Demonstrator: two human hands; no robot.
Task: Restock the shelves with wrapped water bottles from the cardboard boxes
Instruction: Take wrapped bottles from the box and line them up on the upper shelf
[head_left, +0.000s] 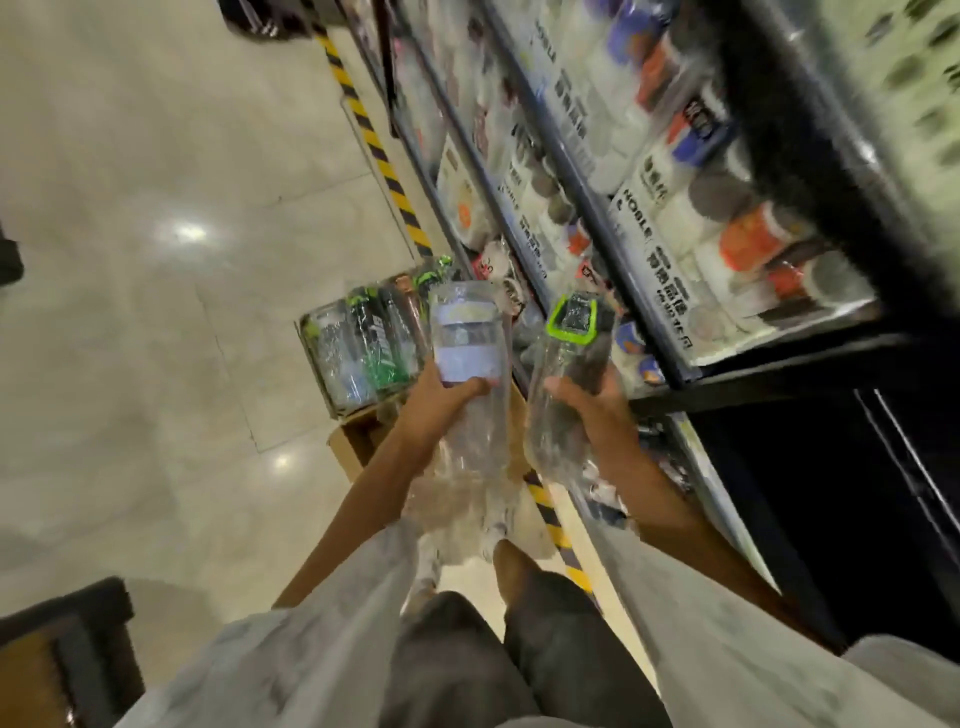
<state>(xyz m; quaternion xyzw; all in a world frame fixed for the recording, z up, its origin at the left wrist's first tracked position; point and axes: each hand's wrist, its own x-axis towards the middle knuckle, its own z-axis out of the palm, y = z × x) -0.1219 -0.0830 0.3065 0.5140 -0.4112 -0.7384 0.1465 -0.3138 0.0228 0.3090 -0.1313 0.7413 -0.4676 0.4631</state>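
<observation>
Left hand (447, 397) gripped lavender-banded wrapped bottle (465, 338), right hand (587, 402) gripped green-handled wrapped bottle (569, 358), both long axes toward 12 o'clock, caps away, cardboard box (358, 348) at 10, shelves (675, 260) at 2.

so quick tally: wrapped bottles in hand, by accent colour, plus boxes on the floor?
Lavender-banded wrapped bottle, gripped by the left hand: 1
Green-lidded wrapped bottle, gripped by the right hand: 1
Cardboard box of wrapped bottles on the floor: 1
Total: 3
Bottles inside the box are too blurred to count.
</observation>
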